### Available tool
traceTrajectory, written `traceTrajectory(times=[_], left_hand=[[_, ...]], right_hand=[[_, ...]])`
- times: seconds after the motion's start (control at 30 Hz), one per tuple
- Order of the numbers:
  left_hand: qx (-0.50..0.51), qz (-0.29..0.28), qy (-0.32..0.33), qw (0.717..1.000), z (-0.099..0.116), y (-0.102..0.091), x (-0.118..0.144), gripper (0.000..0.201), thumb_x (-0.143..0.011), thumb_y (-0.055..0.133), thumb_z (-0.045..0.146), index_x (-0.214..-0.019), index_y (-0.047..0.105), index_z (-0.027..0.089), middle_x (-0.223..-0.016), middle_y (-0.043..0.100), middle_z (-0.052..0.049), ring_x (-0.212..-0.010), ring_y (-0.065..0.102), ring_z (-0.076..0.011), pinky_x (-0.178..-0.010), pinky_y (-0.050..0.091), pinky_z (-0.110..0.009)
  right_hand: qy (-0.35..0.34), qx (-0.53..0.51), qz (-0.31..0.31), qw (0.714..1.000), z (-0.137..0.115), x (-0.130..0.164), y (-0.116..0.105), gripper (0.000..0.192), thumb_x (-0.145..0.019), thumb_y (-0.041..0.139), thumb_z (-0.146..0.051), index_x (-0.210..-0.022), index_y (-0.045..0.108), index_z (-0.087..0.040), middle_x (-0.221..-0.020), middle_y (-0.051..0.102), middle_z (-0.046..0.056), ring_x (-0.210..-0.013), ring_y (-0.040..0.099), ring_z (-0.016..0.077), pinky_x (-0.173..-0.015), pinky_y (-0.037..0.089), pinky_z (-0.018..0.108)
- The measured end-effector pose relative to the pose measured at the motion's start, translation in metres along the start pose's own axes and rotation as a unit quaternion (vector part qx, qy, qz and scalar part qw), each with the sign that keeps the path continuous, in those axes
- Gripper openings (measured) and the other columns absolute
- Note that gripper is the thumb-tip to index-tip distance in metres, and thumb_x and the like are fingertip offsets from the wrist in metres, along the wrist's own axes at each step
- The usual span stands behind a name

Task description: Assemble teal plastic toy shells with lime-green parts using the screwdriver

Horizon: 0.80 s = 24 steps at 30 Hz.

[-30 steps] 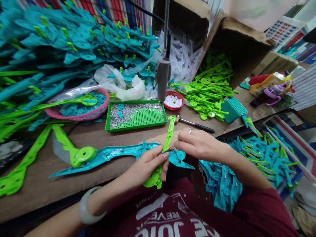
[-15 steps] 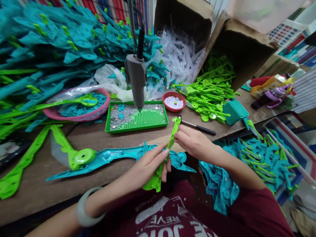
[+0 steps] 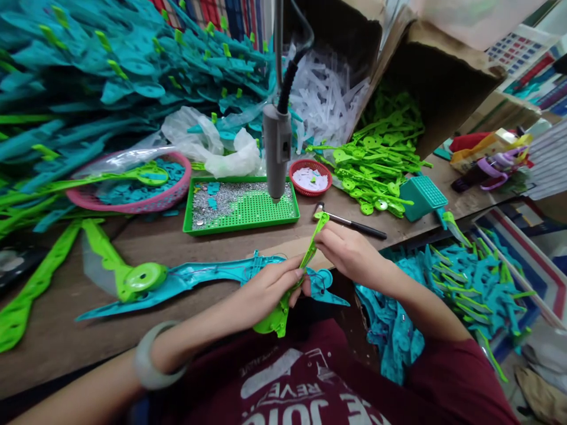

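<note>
My left hand (image 3: 277,289) is wrapped round a long lime-green plastic part (image 3: 275,321), whose wide end hangs below my fingers and whose narrow end points up and away. My right hand (image 3: 343,245) pinches the same part close to its narrow tip; whether a smaller piece sits in the pinch is hidden. Under and beside my hands a turquoise plastic shell (image 3: 199,280) lies on the table with thin wires along it. On its left end rests a green piece with a round hub (image 3: 144,277) and a clear blade.
An electric screwdriver (image 3: 277,150) hangs over a green tray (image 3: 241,227) of small screws. A hammer (image 3: 354,224) lies behind my right hand. Around stand a pink basket (image 3: 133,203), a red basket (image 3: 325,186), a green parts pile (image 3: 372,165) and turquoise parts (image 3: 110,71).
The hanging screwdriver has swung to the right over the tray. My hands keep hold of the green part, its tip tilted slightly further right. The view has shifted a little.
</note>
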<state>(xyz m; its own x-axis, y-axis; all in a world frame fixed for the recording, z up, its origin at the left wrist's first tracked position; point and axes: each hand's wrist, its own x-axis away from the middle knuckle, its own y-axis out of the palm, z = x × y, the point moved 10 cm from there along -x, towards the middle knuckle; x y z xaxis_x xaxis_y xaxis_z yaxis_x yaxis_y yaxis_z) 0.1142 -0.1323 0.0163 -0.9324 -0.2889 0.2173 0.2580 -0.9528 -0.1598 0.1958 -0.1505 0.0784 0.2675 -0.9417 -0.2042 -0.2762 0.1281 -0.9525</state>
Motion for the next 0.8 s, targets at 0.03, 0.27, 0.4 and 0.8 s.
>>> traceTrajectory(times=[0.03,0.27,0.4,0.8], left_hand=[[-0.002,-0.001,0.000,1.000,0.000,-0.001,0.000,0.038,-0.098,0.033,0.043,-0.088,0.061,0.020,-0.067,0.059,0.001,-0.069,0.058,-0.0165,-0.073,0.048,-0.027],[-0.004,0.011,0.013,1.000,0.003,-0.002,0.002,0.035,-0.095,0.034,0.037,-0.095,0.066,0.022,-0.067,0.064,0.002,-0.081,0.063,-0.0188,-0.085,0.049,-0.027],[0.006,0.018,0.014,1.000,0.004,-0.001,-0.002,0.033,-0.094,0.035,0.038,-0.092,0.062,0.021,-0.062,0.062,0.002,-0.070,0.060,-0.0171,-0.080,0.048,-0.027],[0.000,-0.037,-0.019,0.999,-0.002,0.013,-0.007,0.031,-0.094,0.039,0.040,-0.092,0.062,0.020,-0.059,0.059,0.004,-0.060,0.058,-0.0149,-0.067,0.046,-0.026]], right_hand=[[0.003,-0.005,0.005,1.000,0.000,0.001,0.000,0.022,-0.104,0.038,-0.017,-0.096,0.058,-0.015,-0.091,0.060,0.009,-0.084,0.054,0.0178,-0.073,0.045,0.029],[0.002,-0.068,0.039,0.997,0.004,0.004,-0.007,0.022,-0.105,0.038,-0.022,-0.098,0.058,-0.015,-0.091,0.060,0.008,-0.084,0.055,0.0176,-0.073,0.045,0.029],[0.005,-0.095,0.054,0.994,0.008,0.003,-0.007,0.022,-0.104,0.039,-0.021,-0.095,0.057,-0.016,-0.090,0.060,0.007,-0.083,0.054,0.0172,-0.073,0.044,0.029],[0.059,-0.227,0.083,0.969,0.028,0.013,-0.005,0.009,-0.096,0.053,-0.016,-0.088,0.058,-0.016,-0.078,0.056,0.000,-0.071,0.051,0.0115,-0.066,0.040,0.024]])
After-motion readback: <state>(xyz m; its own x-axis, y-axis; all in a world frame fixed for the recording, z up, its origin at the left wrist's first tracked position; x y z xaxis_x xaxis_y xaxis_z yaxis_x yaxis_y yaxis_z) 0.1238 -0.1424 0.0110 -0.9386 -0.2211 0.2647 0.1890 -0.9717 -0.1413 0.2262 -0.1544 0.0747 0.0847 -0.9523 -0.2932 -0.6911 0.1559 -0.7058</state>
